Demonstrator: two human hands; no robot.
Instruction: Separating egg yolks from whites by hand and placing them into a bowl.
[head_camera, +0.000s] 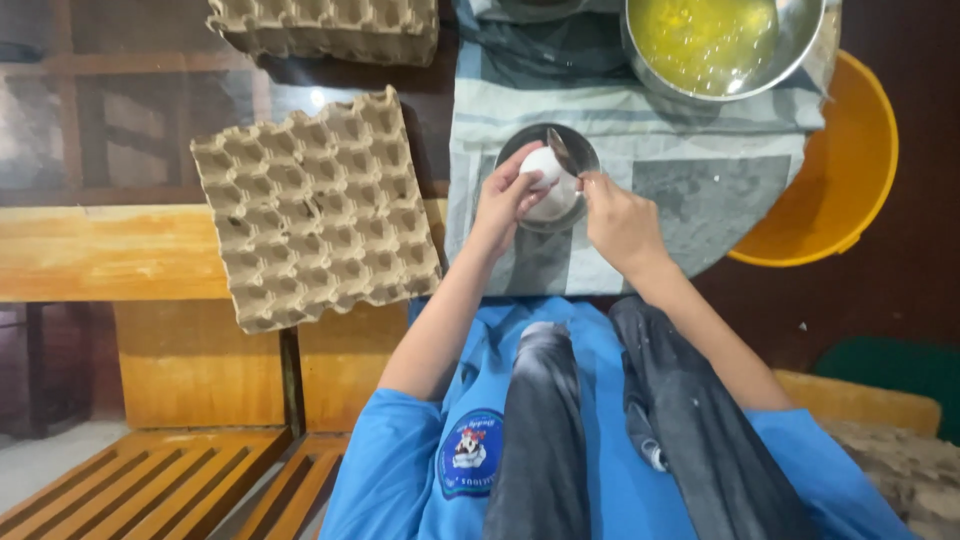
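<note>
My left hand (502, 205) grips a white egg (543, 166) over a small metal bowl (583, 152) that stands on a grey-green cloth (700, 190). My right hand (618, 218) pinches the handle of a metal spoon (560, 151), and the spoon's bowl rests against the top of the egg. Both hands meet just above the small bowl. What lies inside the small bowl is mostly hidden by the egg and my fingers.
A large metal bowl (790, 50) of yellow liquid sits at the far end of the cloth. An empty cardboard egg tray (315, 205) lies left on a wooden bench (100, 250), a stack of trays (325, 28) beyond. An orange tub (850, 170) stands right.
</note>
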